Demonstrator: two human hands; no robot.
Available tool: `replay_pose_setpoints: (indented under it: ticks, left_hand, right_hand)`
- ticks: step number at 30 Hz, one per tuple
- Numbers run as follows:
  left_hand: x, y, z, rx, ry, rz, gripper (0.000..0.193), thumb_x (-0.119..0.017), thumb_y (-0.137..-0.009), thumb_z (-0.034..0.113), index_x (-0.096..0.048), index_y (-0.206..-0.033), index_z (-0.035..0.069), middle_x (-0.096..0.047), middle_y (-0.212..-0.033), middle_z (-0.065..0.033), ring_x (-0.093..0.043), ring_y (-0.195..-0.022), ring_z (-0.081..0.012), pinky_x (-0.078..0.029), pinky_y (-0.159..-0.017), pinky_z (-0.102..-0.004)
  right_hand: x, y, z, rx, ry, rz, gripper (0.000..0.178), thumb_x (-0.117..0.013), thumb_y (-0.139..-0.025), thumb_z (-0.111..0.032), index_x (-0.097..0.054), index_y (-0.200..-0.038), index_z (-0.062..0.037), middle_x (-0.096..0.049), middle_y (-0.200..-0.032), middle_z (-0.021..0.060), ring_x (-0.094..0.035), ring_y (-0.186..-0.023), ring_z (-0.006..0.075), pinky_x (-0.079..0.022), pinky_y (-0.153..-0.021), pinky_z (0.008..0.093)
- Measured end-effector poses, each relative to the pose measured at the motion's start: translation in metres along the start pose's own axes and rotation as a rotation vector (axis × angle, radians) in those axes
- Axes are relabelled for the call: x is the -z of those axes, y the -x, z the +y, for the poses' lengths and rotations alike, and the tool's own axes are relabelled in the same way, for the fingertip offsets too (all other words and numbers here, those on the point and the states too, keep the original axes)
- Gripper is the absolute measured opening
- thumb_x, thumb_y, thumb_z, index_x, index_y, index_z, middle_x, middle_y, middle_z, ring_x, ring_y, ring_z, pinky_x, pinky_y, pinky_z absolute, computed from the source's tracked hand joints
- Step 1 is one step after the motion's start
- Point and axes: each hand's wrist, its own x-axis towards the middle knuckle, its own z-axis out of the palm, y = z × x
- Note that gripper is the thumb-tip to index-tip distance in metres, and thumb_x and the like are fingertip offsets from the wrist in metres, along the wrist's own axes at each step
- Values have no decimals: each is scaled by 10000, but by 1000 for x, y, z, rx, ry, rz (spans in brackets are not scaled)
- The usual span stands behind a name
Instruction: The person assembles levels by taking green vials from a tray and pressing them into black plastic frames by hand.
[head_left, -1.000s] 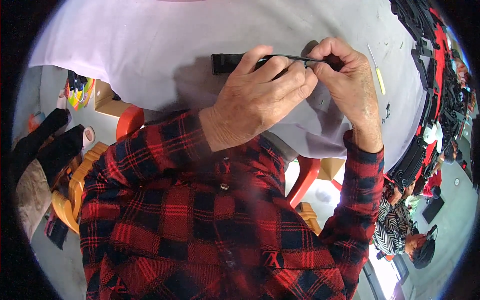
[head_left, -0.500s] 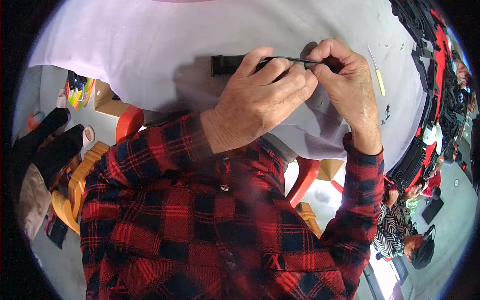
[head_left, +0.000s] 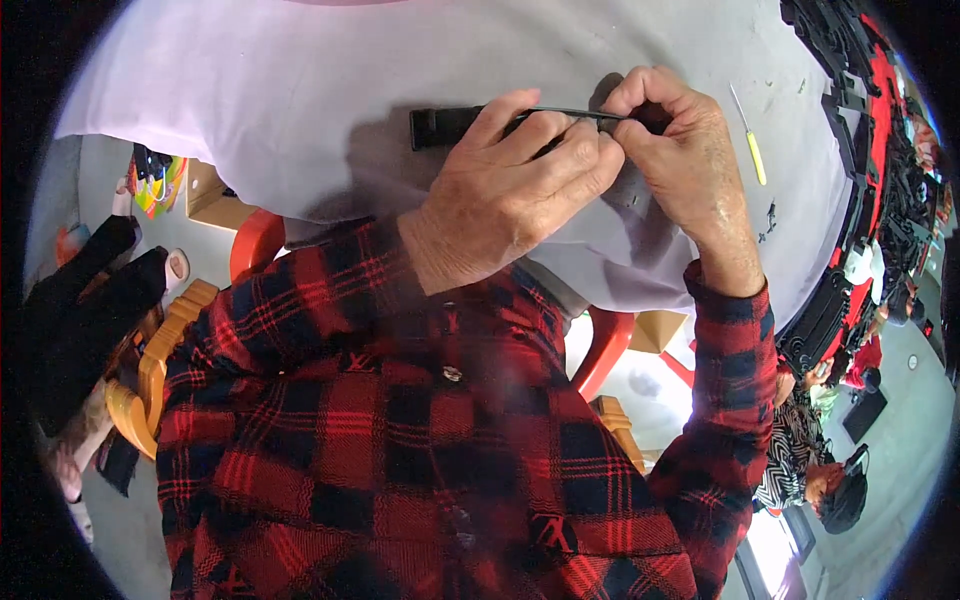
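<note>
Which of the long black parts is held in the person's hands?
The long black part in the left hand, with its right end at the right hand. The other black parts lie heaped at the right side of the pale cloth.

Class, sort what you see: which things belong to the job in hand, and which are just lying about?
In the job:
long black piece, held by the left hand and pinched by the right hand
pale cloth, beneath the hands

Lying about:
yellow-handled tool, untouched, perhaps for this job
small black bits
heaped black pieces at right, possibly related
cardboard box at left
</note>
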Motion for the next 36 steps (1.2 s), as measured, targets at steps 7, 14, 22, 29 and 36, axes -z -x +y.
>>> replay_pose_setpoints:
  ticks: [7, 14, 22, 29, 36]
  left_hand:
    - [-1, -2, -1, -12, -46, -12, 349, -684, -790, 125, -731, -1135, 99, -652, -1113, -11, -624, -1032, -174, -454, -1058, -418]
    - [2, -2, -1, -15, -37, -49, 353, -683, -793, 127, -731, -1141, 107, -649, -1132, -10, -625, -1063, -174, -463, -1067, -420]
    - [4, -5, -1, -22, -22, -110, 364, -679, -798, 137, -718, -1159, 115, -652, -1140, -7, -624, -1061, -177, -462, -1071, -419]
    - [3, -7, -4, -26, -26, -120, 373, -667, -784, 139, -720, -1153, 122, -655, -1135, 2, -626, -1040, -167, -472, -1067, -403]
    - [8, -9, -4, -45, -29, -125, 381, -664, -776, 121, -727, -1152, 116, -646, -1153, 4, -632, -1036, -174, -480, -1060, -401]
  right_hand:
    - [3, -2, -4, -49, 44, -41, 67, -624, -777, -36, -632, -844, -36, -625, -802, 69, -599, -727, 174, -498, -688, 326]
    - [5, -4, -3, -16, 81, -54, 76, -620, -776, -47, -635, -850, -39, -645, -797, 77, -623, -724, 206, -505, -685, 351]
    - [5, -4, -3, -48, 97, -74, 97, -613, -774, -44, -635, -869, -40, -651, -812, 82, -633, -740, 224, -508, -703, 357]
    - [9, -8, -5, -61, 79, -121, 119, -621, -775, -50, -635, -892, -30, -659, -824, 104, -651, -769, 257, -517, -731, 382]
    - [11, -9, -7, -32, 154, -135, 132, -636, -777, -45, -646, -908, -31, -666, -822, 103, -643, -745, 252, -518, -721, 381]
